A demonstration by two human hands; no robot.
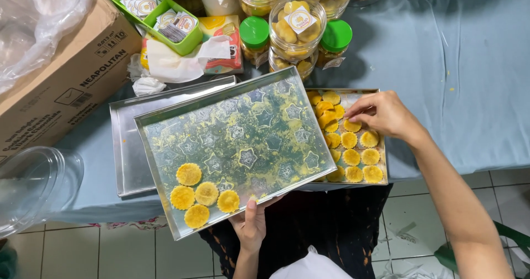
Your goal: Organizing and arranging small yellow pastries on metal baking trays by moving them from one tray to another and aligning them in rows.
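My left hand (251, 224) grips the near edge of a large metal baking tray (243, 130), thumb on its rim. The tray is dusted with yellow crumbs and star-shaped marks, and several round yellow cookies (201, 195) lie in its near left corner. My right hand (383, 115) reaches over a second tray (380, 163) partly under the first, fingertips pinched on a round yellow cookie (352, 126) among several others there.
A third metal tray (126, 157) lies under the left side. Clear jars of cookies (297, 27) with green lids stand behind, beside a green basket (157, 15) of labels and tissues. A cardboard box (61, 85) and a clear plastic lid (33, 185) are at left. A blue cloth (469, 80) covers the table.
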